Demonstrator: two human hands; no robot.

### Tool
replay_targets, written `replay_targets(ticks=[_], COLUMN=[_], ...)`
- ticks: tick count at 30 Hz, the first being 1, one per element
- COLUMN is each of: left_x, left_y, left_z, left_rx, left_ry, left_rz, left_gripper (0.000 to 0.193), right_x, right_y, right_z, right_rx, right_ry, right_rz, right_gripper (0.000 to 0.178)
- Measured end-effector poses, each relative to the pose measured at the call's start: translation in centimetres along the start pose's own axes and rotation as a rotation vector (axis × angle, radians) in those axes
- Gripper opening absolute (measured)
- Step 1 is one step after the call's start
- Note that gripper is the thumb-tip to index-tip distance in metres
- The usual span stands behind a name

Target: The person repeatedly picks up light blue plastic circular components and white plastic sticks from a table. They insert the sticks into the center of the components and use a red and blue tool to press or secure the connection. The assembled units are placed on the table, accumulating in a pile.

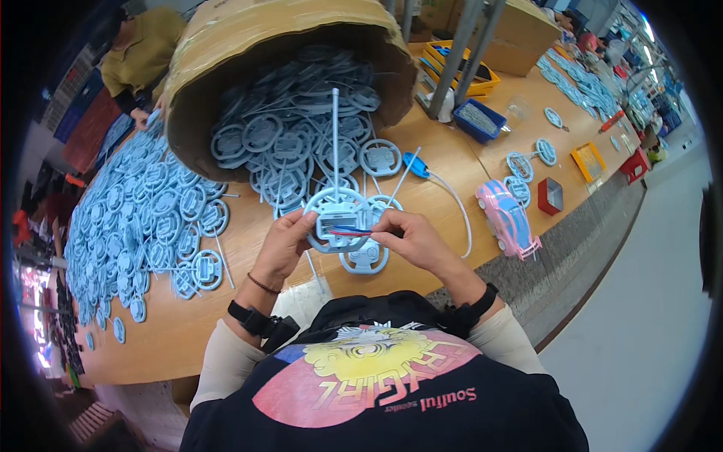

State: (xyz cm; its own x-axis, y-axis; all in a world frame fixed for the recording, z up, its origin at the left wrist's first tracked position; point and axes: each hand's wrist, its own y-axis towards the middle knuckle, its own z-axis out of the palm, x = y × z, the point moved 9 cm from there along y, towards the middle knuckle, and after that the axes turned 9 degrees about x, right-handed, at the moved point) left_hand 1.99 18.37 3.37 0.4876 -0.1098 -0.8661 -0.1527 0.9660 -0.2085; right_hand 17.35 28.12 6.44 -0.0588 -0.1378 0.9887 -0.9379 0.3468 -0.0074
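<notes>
A light-blue toy steering wheel (329, 239) is held in front of me with its open box-like back facing up and a long pale rod pointing away from me. My left hand (286, 239) grips its left rim between thumb and fingers. Red and blue wires (348, 230) run across the recess in the middle. At the right side, my right hand (410, 239) pinches the ends of these wires, close to the rim. Another steering wheel (364, 260) lies on the table just beneath the held one.
A large cardboard box (286, 26) lies tipped toward me, spilling steering wheels. More are heaped (143, 226) at left. To the right are a pink toy car (504, 218), a white cable (461, 207), a blue bin (480, 120) and a red tray (550, 196). Another person (139, 56) works at far left.
</notes>
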Motion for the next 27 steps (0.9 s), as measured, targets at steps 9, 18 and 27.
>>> replay_targets(ticks=[9, 18, 27], left_x=[2.7, 5.4, -11.2], left_y=[0.0, -6.6, -21.6], left_z=[0.5, -5.8, -29.3], left_rx=[0.097, -0.030, -0.531], left_ry=[-0.240, -0.020, 0.045], left_rz=[-0.015, -0.131, 0.469], left_gripper=[0.045, 0.038, 0.040], right_x=[-1.5, -1.3, -4.9], right_y=[0.4, 1.1, 0.3], right_z=[1.5, 4.5, -1.9], right_rx=[0.043, 0.185, -0.080], right_ry=[0.029, -0.287, 0.002], right_rz=[-0.010, 0.023, 0.114], right_gripper=[0.008, 0.012, 0.011])
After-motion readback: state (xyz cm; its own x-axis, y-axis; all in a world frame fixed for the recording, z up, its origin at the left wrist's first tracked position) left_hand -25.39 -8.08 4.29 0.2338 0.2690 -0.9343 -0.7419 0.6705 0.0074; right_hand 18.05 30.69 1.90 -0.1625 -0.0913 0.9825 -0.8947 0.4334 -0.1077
